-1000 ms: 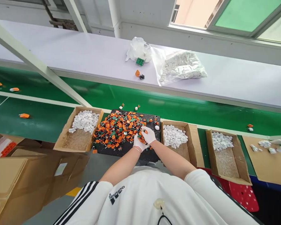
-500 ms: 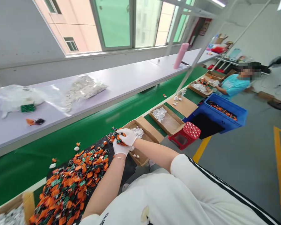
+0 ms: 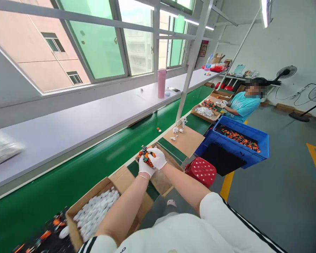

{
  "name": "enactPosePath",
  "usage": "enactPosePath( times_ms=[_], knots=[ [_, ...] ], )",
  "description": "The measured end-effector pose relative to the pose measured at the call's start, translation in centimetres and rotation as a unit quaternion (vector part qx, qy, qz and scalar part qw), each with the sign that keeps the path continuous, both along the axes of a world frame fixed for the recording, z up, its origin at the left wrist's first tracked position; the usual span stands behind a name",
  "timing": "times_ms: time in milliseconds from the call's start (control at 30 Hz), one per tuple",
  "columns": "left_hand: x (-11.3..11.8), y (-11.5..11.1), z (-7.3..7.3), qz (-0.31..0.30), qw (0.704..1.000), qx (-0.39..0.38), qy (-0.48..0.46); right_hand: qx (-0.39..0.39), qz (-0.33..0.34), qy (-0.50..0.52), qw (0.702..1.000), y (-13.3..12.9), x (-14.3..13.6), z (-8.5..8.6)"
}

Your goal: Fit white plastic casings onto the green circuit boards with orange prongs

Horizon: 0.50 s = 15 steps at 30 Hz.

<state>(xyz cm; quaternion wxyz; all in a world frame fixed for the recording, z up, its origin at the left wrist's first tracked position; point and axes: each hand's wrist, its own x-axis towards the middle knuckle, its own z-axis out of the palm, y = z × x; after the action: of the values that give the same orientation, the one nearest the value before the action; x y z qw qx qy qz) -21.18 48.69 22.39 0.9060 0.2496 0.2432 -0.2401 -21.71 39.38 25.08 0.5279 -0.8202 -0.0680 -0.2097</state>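
My left hand (image 3: pixel 146 169) and my right hand (image 3: pixel 158 159), both in white gloves, are cupped together around a clump of orange parts with small green circuit boards (image 3: pixel 145 154). The left lies under and beside the clump; the right closes over its near side. Below them is a shallow cardboard box (image 3: pixel 162 182), whose contents are largely hidden by my hands and arms. Beside my left forearm stands another cardboard box (image 3: pixel 107 183) filled with small white parts (image 3: pixel 96 212).
A green conveyor belt (image 3: pixel 68 172) runs along the bench. A cardboard sheet with white pieces (image 3: pixel 185 140), a red stool (image 3: pixel 201 172) and a blue crate (image 3: pixel 264 144) lie to the right. Farther off, a person in a turquoise shirt (image 3: pixel 243 105) works at boxes. A pink bottle (image 3: pixel 162 83) stands on the shelf.
My view and both hands have shifted right along the bench, carrying the clump away from the large orange pile to the box farther along. My hands stay closed around the clump.
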Motion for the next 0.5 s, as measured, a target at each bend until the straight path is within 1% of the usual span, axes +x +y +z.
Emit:
enactPosePath(
  times_ms=[67,133,200,267,333,367,433,500],
  knots=[
    [4.1,-7.1,-0.2,-0.024,1.000,0.006,-0.001,0.012,-0.029,-0.004,1.000,-7.0,3.6,-0.3],
    [7.8,-13.7,-0.8,-0.060,0.998,0.015,0.009,0.028,-0.062,-0.002,0.998,-13.7,6.9,-1.1],
    [11.1,-19.8,-2.0,-0.098,0.995,0.022,0.024,0.049,-0.096,0.006,0.994,-19.7,9.6,-2.5],
    [13.7,-25.0,-3.7,-0.128,0.991,0.024,0.034,0.072,-0.128,0.021,0.989,-24.9,11.8,-4.7],
    [15.7,-29.4,-5.8,-0.150,0.988,0.024,0.039,0.095,-0.155,0.043,0.982,-29.2,13.5,-7.4],
    [16.5,-31.3,-7.0,-0.159,0.986,0.026,0.042,0.107,-0.167,0.056,0.979,-31.0,14.2,-8.9],
    [17.7,-34.3,-9.5,-0.177,0.982,0.034,0.048,0.130,-0.187,0.083,0.970,-33.8,15.4,-11.9],
    [18.6,-36.4,-12.0,-0.197,0.978,0.045,0.055,0.149,-0.200,0.111,0.962,-35.7,16.5,-14.9]
  ],
)
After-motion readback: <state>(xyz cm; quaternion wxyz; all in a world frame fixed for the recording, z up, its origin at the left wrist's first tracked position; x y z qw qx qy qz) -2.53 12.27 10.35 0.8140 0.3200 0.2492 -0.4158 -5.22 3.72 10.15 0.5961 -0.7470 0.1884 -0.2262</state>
